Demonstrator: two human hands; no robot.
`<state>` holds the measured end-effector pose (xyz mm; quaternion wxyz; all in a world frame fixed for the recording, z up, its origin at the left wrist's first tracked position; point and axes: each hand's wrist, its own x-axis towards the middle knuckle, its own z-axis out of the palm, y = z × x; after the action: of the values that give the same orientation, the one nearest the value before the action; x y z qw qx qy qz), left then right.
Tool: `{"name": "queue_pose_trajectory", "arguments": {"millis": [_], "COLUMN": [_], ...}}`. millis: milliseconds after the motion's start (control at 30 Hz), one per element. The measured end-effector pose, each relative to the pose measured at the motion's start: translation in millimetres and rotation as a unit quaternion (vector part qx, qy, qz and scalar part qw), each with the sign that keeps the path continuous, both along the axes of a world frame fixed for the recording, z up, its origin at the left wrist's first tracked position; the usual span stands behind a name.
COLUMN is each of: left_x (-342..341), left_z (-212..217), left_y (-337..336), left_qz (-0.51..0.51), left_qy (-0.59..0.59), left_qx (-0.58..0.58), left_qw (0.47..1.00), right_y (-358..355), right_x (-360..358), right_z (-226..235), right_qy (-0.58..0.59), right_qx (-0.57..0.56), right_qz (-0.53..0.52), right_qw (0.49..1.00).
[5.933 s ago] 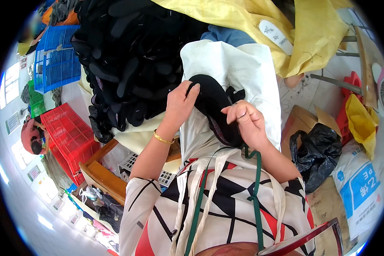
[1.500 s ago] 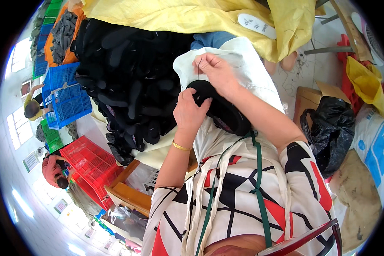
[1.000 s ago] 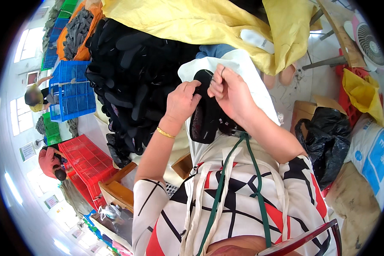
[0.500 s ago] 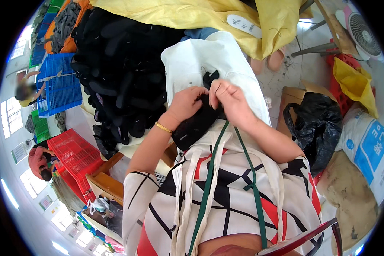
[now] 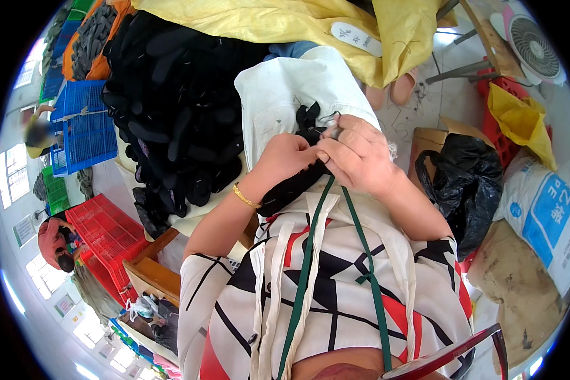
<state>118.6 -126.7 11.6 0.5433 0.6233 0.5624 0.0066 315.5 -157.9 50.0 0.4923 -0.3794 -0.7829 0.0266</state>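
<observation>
Fingers of left hand [image 5: 284, 159] and right hand [image 5: 354, 155] pinched shut on black fabric piece [image 5: 294, 183]; fingertips partly hidden.

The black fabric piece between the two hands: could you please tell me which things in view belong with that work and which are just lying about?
In hand:
black fabric piece, pinched by left hand and right hand
white cloth apron beneath it
heap of black pieces beside it

Lying about:
yellow sheet
blue plastic crate
red plastic crate
black plastic bag
white fan
</observation>
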Motion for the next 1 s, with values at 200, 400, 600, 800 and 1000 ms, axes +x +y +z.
{"name": "queue_pose_trajectory", "arguments": {"millis": [200,400,600,800,1000], "left_x": [-19.6,-27.0,-31.5,-35.1,-39.7], "left_z": [-5.1,-3.5,-11.8,-11.3,-18.0], "left_y": [-1.1,-1.2,-6.3,-7.3,-6.3], "left_qz": [0.025,0.024,0.031,0.047,0.033], "left_qy": [-0.046,-0.036,-0.060,-0.051,-0.081], "left_qx": [-0.066,-0.027,0.022,0.018,0.024], "left_qw": [0.996,0.999,0.997,0.997,0.996], "right_y": [-46.2,-60.1,-29.5,-9.0,-2.0], "right_x": [96.4,110.4,5.6,-27.5,-30.8], "right_z": [-13.7,-10.8,-43.1,-63.8,-73.1], "right_qy": [-0.093,0.091,0.067,0.004,-0.070], "right_qx": [-0.350,-0.575,-0.453,-0.387,-0.348], "right_qz": [-0.142,-0.111,0.052,-0.014,-0.016], "right_qw": [0.921,0.805,0.888,0.922,0.935]}}
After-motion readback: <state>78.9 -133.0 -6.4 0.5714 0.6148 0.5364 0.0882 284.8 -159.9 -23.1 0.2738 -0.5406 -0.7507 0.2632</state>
